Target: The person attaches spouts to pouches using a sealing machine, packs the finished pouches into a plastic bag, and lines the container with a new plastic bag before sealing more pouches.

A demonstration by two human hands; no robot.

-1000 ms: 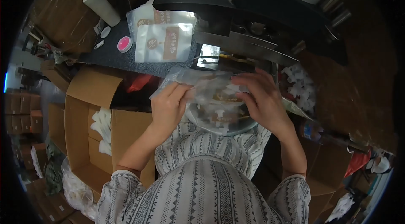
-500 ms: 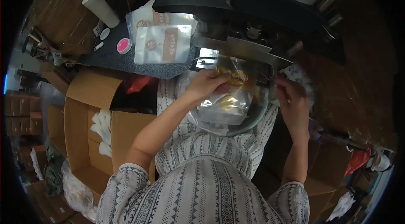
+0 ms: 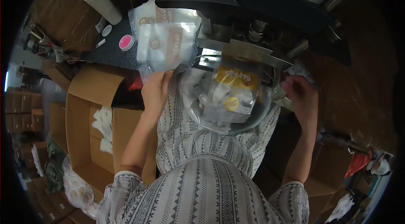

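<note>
My left hand (image 3: 156,91) is closed on the lower edge of a clear plastic bag (image 3: 145,72), just below the white printed pouches (image 3: 162,47) on the dark bench. My right hand (image 3: 298,91) is at the right of the basin with its fingers curled; what they hold, if anything, is hidden. Between the hands a clear pouch with a yellow label (image 3: 233,93) stands under the press's metal plates. It lies over a round basin (image 3: 258,125) on my lap, which also holds other clear bags.
A black machine (image 3: 270,9) rises above the basin. On the bench are a pink round tin (image 3: 126,42) and a white roll (image 3: 102,5). An open cardboard box (image 3: 80,118) with white pieces stands at the left. White parts sit in a bag at the right.
My left hand has left the yellow-labelled pouch and moved left to the pouches on the bench. My right hand has shifted slightly right and down. The yellow-labelled pouch stays over the basin.
</note>
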